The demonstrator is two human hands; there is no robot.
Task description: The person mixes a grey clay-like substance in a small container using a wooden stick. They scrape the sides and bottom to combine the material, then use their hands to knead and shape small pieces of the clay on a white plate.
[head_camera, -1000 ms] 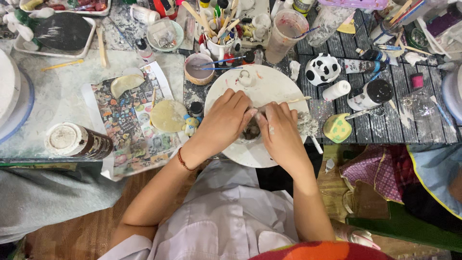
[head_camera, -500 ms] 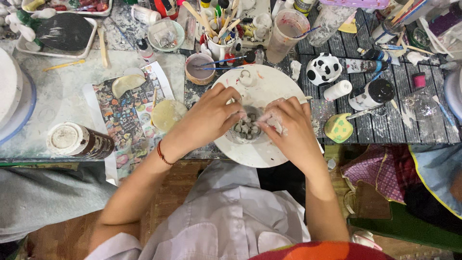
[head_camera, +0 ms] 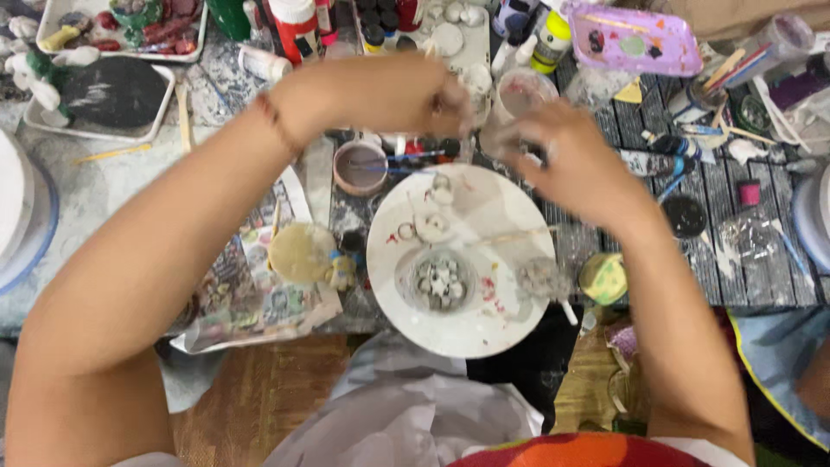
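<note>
I see my left hand [head_camera: 406, 91] and right hand [head_camera: 575, 164] raised, blurred, grip unclear, above the white plate [head_camera: 510, 207]; the small grey piece with white beads [head_camera: 441, 281] lies on it, apparently unfinished

White round plate [head_camera: 506, 216], red flecks on it; above it a pink tray [head_camera: 635, 43]; left, a black-filled tray [head_camera: 108, 91].

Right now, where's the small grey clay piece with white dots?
Head view: the grey clay piece sits low-centre on the white plate, below both raised hands, right of the tan disc.
</note>
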